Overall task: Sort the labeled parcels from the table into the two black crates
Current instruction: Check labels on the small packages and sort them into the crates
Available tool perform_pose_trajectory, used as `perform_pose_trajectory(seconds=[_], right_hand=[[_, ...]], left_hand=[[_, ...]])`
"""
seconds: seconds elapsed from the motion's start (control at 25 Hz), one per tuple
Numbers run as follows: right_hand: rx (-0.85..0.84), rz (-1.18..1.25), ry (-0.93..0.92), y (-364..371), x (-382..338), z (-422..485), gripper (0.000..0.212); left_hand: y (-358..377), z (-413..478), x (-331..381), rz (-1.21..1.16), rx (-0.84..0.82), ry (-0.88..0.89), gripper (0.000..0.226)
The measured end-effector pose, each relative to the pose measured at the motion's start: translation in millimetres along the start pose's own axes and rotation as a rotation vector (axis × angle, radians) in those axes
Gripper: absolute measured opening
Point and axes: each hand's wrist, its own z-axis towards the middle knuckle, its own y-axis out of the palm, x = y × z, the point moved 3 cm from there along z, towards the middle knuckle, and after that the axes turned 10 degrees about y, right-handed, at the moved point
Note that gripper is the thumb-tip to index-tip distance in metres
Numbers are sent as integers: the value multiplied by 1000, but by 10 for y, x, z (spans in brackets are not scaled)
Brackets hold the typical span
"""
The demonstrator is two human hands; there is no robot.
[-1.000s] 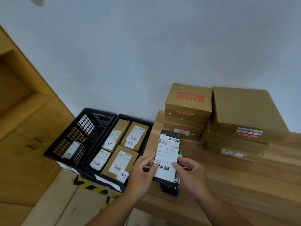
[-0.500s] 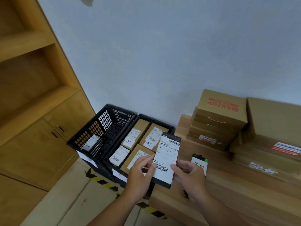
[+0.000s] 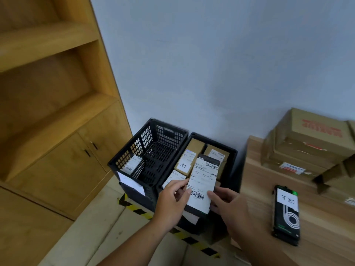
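Observation:
Both hands hold a flat black parcel (image 3: pixel 203 183) with a white barcode label, tilted above the right black crate (image 3: pixel 233 156). My left hand (image 3: pixel 172 200) grips its left edge and my right hand (image 3: pixel 227 203) its right edge. Several brown labeled parcels (image 3: pixel 187 160) lie in the right crate. The left black crate (image 3: pixel 149 129) holds a few thin labeled parcels (image 3: pixel 133 165) leaning on its left wall. Another black parcel (image 3: pixel 286 212) with a white label lies on the wooden table (image 3: pixel 255 169).
Brown cardboard boxes (image 3: pixel 307 139) are stacked at the table's back right. A wooden shelf and cabinet (image 3: pixel 57 131) stand left of the crates. Yellow-black hazard tape (image 3: pixel 134 207) runs along the floor under the crates.
Both hands carried the black parcel left, off the table and over the right crate. The view swung left, uncovering the second black parcel on the table.

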Motion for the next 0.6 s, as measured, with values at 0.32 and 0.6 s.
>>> perform_pose_trajectory(seconds=[0.32,0.6], right_hand=[[-52,-71,3,1003,-52,68,19],[-69,-159,-23,1692,-89,464,18]], left_hand=[[-891,73,-400,-28,79,-49,33],[-1434,370,-671,15,137,-89,33]])
